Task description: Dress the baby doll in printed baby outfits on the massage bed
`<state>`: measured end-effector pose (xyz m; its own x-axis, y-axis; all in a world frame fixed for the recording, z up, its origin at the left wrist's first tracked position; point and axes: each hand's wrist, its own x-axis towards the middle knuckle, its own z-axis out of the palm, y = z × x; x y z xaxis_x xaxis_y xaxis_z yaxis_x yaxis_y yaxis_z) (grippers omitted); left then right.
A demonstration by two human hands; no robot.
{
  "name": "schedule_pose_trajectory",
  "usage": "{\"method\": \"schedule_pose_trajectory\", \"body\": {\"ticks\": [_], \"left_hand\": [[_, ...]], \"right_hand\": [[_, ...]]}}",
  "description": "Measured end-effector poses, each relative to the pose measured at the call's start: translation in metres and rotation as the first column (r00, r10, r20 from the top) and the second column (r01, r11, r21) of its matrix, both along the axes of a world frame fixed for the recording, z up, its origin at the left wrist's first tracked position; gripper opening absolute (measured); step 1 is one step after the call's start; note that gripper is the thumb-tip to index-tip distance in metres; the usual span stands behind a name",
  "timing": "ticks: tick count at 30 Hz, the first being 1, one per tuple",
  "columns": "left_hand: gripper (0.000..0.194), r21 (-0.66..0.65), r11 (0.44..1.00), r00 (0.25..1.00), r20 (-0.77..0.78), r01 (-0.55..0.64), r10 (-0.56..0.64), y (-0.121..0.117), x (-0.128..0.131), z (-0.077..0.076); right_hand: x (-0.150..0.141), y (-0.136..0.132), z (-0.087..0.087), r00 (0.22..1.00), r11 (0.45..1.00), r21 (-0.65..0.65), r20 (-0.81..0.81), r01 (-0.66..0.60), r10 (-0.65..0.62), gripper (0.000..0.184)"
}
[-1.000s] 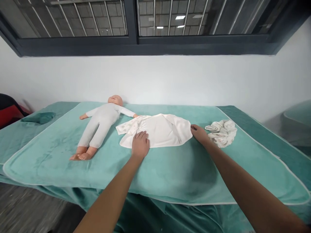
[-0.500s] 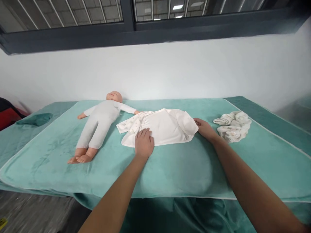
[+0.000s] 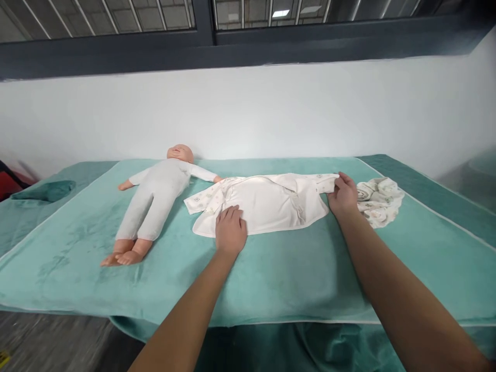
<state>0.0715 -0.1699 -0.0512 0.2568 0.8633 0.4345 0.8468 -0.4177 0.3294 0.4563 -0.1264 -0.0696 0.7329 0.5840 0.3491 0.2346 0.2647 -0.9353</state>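
A white baby shirt [image 3: 267,204] with a small print on its sleeves lies spread on the green cloth. My left hand [image 3: 231,227] rests flat on its lower front edge, fingers stretched out. At the end of the right sleeve [image 3: 326,182], my right hand [image 3: 344,194] pinches the cuff, and the sleeve extends straight out to the side. To the left lies a baby doll [image 3: 160,188] in a white suit, on its back; its outstretched hand is close to the shirt's left sleeve. Just beyond my right hand is a bundle of printed white clothing [image 3: 382,201], partly hidden by that hand.
The green cloth [image 3: 96,289] covers the table and hangs over its front edge. Behind stands a white wall [image 3: 248,113] below a dark window frame [image 3: 248,51]. A red and black item [image 3: 10,183] is at the far left.
My right hand has moved right and drawn the right sleeve out from the shirt's body, where it was tucked or folded. My left hand stays put on the shirt.
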Motion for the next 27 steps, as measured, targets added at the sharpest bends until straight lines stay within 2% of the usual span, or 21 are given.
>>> {"method": "schedule_pose_trajectory", "body": {"ticks": [4, 7, 10, 12, 14, 16, 19, 22, 27], "left_hand": [[0.029, 0.002, 1.0, 1.0, 0.015, -0.007, 0.007, 0.0, 0.0, 0.0], [0.029, -0.001, 1.0, 1.0, 0.022, -0.011, 0.011, 0.001, 0.001, 0.0], [0.03, -0.014, 1.0, 1.0, 0.021, -0.014, 0.014, 0.001, 0.001, -0.001], [0.03, -0.017, 1.0, 1.0, 0.019, -0.016, 0.016, 0.001, 0.001, -0.001], [0.03, -0.012, 1.0, 1.0, 0.015, -0.014, 0.015, 0.001, 0.001, -0.001], [0.03, -0.007, 1.0, 1.0, 0.012, -0.016, 0.016, 0.001, 0.001, -0.001], [0.03, -0.005, 1.0, 1.0, 0.009, -0.021, 0.021, 0.0, 0.001, -0.001], [0.029, -0.003, 1.0, 1.0, 0.011, -0.02, 0.02, 0.0, 0.002, -0.001], [0.03, 0.005, 1.0, 1.0, 0.018, -0.009, 0.009, 0.0, 0.001, -0.002]], "right_hand": [[-0.014, -0.01, 0.005, 0.982, 0.988, 0.014, 0.109, 0.156, -0.156, 0.036], [-0.043, -0.026, 0.017, 0.919, 0.991, 0.017, 0.372, 0.132, -0.129, 0.037], [-0.082, -0.039, 0.03, 0.705, 0.997, -0.065, 0.709, 0.036, 0.021, 0.035], [-0.105, -0.043, 0.034, 0.592, 0.989, -0.148, 0.796, -0.007, 0.123, 0.037], [-0.124, -0.045, 0.03, 0.512, 0.96, -0.276, 0.819, -0.043, 0.258, 0.042], [-0.138, -0.045, 0.021, 0.392, 0.895, -0.443, 0.815, -0.053, 0.426, 0.05], [-0.153, -0.044, 0.009, 0.222, 0.792, -0.609, 0.779, 0.044, 0.587, 0.059], [-0.167, -0.037, 0.005, 0.181, 0.759, -0.633, 0.773, 0.151, 0.608, 0.057], [-0.192, -0.006, 0.009, 0.18, 0.756, -0.642, 0.765, 0.13, 0.618, 0.057]]}}
